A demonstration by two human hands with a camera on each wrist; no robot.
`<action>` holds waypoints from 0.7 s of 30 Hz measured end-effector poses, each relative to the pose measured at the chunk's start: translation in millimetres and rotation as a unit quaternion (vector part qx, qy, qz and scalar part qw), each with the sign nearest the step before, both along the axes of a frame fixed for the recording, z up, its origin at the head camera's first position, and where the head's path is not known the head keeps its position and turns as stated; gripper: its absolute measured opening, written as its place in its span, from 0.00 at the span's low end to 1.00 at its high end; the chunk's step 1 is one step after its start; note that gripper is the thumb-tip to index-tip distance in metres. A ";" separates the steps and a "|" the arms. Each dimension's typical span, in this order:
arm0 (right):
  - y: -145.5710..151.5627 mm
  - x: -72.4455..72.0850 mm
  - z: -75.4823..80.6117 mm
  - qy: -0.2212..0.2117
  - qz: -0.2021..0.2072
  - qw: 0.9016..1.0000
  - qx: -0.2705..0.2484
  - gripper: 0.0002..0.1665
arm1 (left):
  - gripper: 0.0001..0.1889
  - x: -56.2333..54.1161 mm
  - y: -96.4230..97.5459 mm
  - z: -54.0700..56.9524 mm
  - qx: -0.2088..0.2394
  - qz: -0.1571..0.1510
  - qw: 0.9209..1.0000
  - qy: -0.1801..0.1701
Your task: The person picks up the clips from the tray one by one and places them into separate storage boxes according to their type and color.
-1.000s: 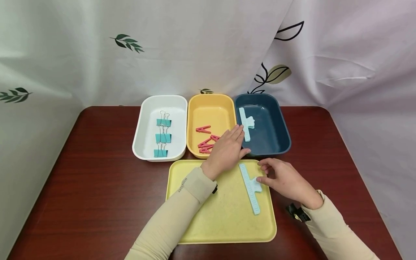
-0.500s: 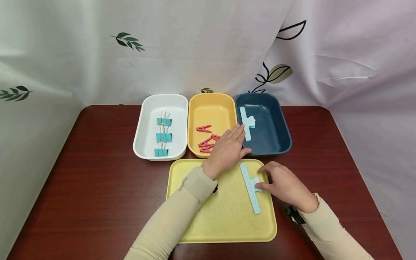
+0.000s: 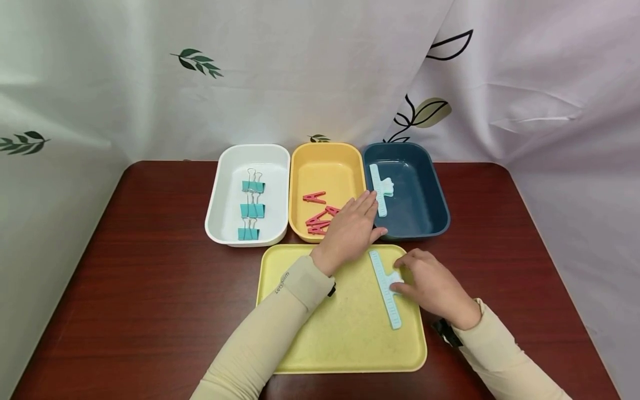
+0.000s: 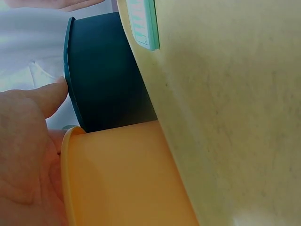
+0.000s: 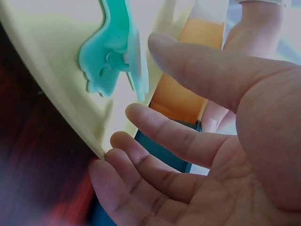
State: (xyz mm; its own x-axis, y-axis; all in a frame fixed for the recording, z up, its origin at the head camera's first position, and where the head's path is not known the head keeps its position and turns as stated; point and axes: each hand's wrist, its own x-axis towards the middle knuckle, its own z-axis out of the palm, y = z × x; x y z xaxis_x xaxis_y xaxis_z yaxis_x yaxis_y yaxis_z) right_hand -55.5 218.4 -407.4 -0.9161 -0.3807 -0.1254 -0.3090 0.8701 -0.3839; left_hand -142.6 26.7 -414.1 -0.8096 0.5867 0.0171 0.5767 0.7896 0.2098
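On the yellow tray (image 3: 345, 339) lies a light-blue long-bar bag clip (image 3: 386, 300) with a ruler-like marked bar. My right hand (image 3: 432, 283) is at its handle, thumb and index finger on either side. In the right wrist view, a gap shows between my fingertips (image 5: 137, 110) and the clip's teal handle (image 5: 101, 61). My left hand (image 3: 347, 233) lies across the adjoining rims of the yellow bin (image 3: 327, 161) and dark blue bin (image 3: 425, 222), fingers straight. Inside the blue bin is light-blue bag clip material (image 3: 382, 189); whether one clip or more are stacked is unclear.
The yellow bin contains several red clothespins (image 3: 315, 198), partly covered by my left hand. Three teal binder clips (image 3: 252, 210) lie in the white bin (image 3: 215, 222) at left. All bins stand behind the tray on a dark red-brown table (image 3: 150, 289), with a curtain behind.
My right hand has moved slightly left and down, bringing thumb and fingers to the bag clip's handle. The left hand stays where it was, and the clip has not moved.
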 end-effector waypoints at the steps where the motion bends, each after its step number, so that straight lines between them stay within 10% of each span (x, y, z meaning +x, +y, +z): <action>1: -0.7 0.3 -0.2 0.000 0.001 1.000 0.003 0.21 | 0.36 -0.2 -0.1 -0.2 0.000 0.000 1.000 0.000; 21: -6.8 1.7 -1.6 -0.034 -0.005 0.999 -0.016 0.15 | 0.36 0.8 -0.1 0.8 -0.010 -0.004 1.000 0.004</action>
State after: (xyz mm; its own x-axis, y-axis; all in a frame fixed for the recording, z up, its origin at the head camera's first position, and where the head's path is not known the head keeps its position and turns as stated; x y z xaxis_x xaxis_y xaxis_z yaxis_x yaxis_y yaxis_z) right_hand -53.8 211.7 -408.9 -0.9096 -0.3768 -0.1752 -0.2729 0.8597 -0.4319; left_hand -141.8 26.6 -413.2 -0.8047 0.5936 0.0128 0.5848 0.7887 0.1894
